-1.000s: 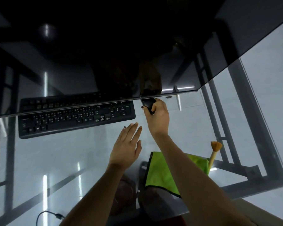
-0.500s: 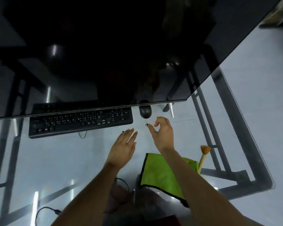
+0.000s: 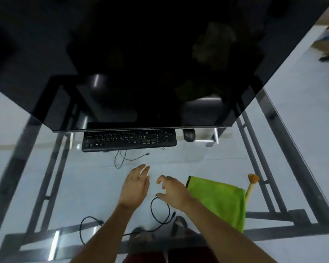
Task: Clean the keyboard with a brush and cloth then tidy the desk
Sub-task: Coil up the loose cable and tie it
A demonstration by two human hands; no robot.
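Both my hands hover empty over the glass desk (image 3: 95, 179): my left hand (image 3: 134, 186) has straight, relaxed fingers, my right hand (image 3: 172, 191) has loosely curled ones that hold nothing. The green cloth (image 3: 219, 200) lies just beside the right hand, on its outer side, draped over the near desk edge. The brush (image 3: 252, 185) rests beyond the cloth, further right, its long axis running away from me with the bristles at the far end. So I judge the right hand the nearer for either tool. The keyboard (image 3: 128, 139) sits well ahead, long axis across my view, tucked under the monitor (image 3: 141, 63), with the mouse (image 3: 189, 135) beside it. No containers in sight
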